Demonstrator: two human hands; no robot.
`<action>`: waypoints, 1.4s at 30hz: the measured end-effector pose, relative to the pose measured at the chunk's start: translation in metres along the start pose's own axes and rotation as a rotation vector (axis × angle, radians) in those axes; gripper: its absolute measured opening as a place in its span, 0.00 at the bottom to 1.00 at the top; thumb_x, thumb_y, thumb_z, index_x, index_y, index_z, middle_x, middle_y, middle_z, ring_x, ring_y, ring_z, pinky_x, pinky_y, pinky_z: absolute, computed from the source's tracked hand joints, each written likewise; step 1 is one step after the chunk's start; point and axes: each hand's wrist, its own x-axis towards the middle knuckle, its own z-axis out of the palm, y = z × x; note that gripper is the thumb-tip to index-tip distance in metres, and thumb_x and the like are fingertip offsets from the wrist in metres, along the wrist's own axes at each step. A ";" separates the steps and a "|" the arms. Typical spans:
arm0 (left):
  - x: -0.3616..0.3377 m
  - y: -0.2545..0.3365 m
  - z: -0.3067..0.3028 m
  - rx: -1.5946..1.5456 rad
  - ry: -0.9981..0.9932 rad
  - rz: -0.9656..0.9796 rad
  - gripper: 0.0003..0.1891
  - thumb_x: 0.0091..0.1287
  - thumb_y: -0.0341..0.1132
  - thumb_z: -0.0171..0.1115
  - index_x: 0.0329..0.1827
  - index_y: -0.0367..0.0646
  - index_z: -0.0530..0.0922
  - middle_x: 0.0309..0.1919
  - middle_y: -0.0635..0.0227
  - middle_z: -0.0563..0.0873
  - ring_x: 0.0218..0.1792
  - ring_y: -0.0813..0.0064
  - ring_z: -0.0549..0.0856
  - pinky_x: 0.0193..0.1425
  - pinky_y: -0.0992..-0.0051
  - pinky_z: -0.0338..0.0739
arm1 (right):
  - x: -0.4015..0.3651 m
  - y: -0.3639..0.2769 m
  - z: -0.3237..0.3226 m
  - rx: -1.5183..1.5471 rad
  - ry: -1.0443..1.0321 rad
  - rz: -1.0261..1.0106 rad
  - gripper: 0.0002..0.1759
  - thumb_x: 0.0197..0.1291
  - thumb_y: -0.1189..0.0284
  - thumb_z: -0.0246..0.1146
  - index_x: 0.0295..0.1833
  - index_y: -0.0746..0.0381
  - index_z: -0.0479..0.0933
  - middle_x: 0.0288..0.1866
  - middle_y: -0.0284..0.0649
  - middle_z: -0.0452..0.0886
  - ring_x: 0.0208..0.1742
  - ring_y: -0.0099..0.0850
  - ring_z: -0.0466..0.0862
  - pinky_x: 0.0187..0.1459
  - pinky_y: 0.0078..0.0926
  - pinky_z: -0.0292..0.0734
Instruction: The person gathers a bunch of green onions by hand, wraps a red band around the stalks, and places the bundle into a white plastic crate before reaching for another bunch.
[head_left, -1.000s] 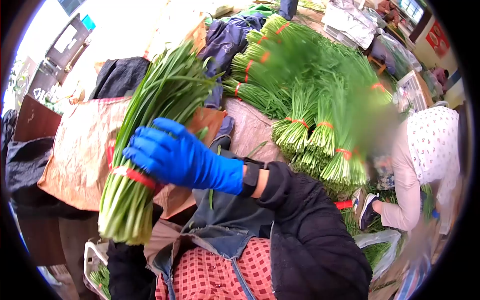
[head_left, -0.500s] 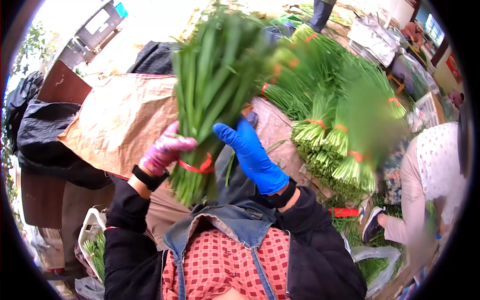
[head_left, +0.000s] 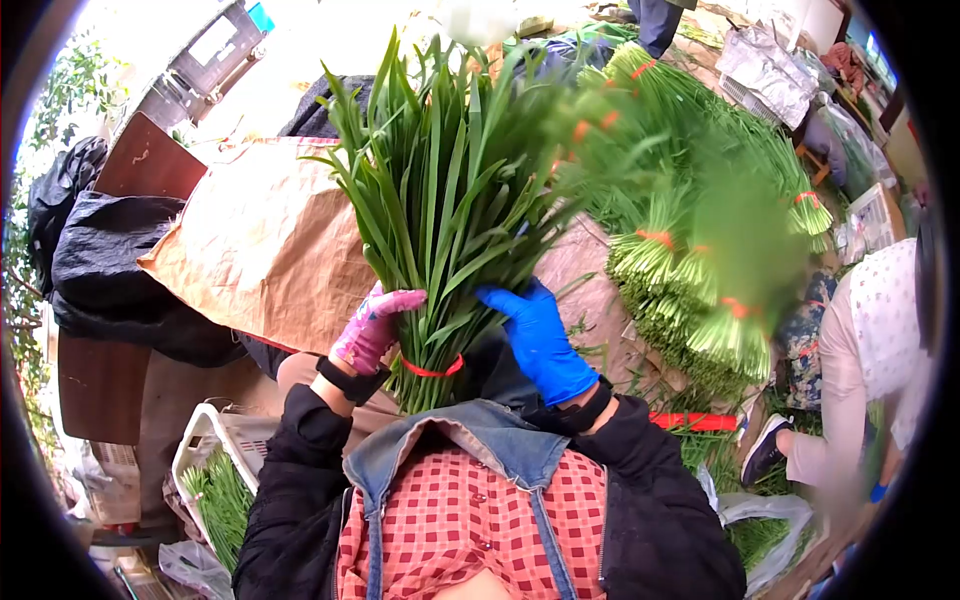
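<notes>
A bunch of long, flat-leaved garlic chives [head_left: 430, 220] stands upright in front of my chest, its leaves fanned out at the top. An orange-red band [head_left: 432, 368] goes round it near the stem ends. My left hand [head_left: 368, 332], in a pink patterned glove, holds the bunch from the left just above the band, thumb across the front. From the right, my right hand [head_left: 545, 345] in a blue glove grips the leaves, thumb in front; its other fingers are partly hidden behind them.
Many banded bunches [head_left: 690, 270] lie piled at right. A brown sheet [head_left: 270, 240] covers something at left. A white basket [head_left: 205, 425] with greens is at lower left. Beside the pile at right is another person [head_left: 845, 380]. A red strip [head_left: 695, 421] lies near my right arm.
The bunch has come down slightly and to the right, and its leaves now spread wider. Both hands have moved down and right with it, and my view has shifted a little.
</notes>
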 end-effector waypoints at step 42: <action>-0.018 -0.059 0.042 1.744 -0.150 0.885 0.33 0.54 0.47 0.74 0.66 0.59 0.79 0.70 0.60 0.71 0.74 0.49 0.63 0.80 0.42 0.40 | -0.046 -0.117 -0.179 -0.898 0.459 -0.315 0.13 0.69 0.73 0.63 0.55 0.66 0.82 0.50 0.36 0.87 0.50 0.23 0.84 0.54 0.22 0.78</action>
